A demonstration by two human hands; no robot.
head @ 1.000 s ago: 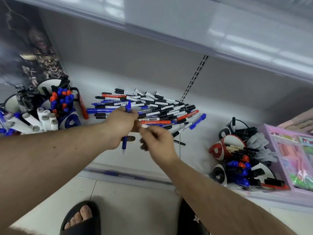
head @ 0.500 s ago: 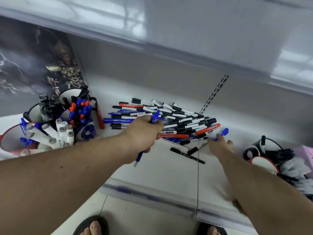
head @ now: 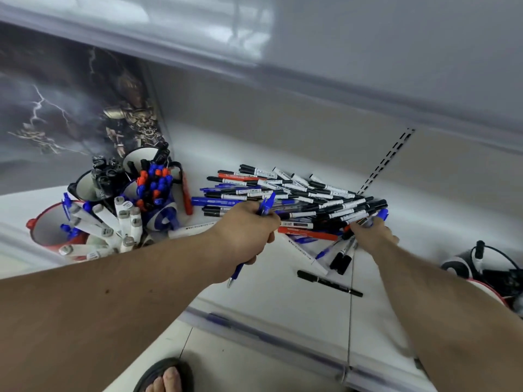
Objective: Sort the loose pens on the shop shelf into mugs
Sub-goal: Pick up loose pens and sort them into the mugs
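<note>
Dozens of loose pens (head: 297, 199) lie heaped at mid-shelf (head: 268, 281), with mugs (head: 158, 199) far left. Left hand (head: 244, 230) grips a blue pen (head: 264, 207) in its fist. Right hand (head: 370, 233) pinches at the pile's right edge, reaching another blue one (head: 382, 215); best to lift it clear without dragging neighbours.

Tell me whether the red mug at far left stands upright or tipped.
Tipped: the red mug shows its open mouth sideways, white markers spilling out.
</note>
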